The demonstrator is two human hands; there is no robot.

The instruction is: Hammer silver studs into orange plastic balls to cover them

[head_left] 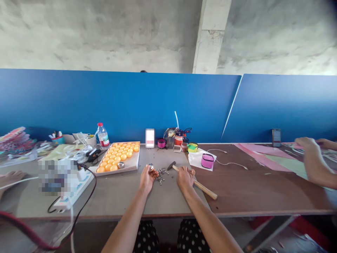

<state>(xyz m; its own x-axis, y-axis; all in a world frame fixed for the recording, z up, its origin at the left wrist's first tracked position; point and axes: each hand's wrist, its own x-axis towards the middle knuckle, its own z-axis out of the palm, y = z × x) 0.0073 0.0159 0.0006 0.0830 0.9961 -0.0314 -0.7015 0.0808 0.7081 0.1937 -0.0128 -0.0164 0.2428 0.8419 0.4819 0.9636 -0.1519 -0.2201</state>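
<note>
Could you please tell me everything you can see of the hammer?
The hammer has a small dark head, metallic in look, and a straight, light-brown handle that looks wooden. It lies slantwise at the tabletop, head far and left, handle end near and right. The right hand covers part of the handle near the head; how firmly it grips is unclear.

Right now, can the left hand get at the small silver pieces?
Likely yes: the small silver pieces lie right beside the left hand, with nothing seen blocking the way. It does hold a shiny ball, which may hamper picking.
</note>
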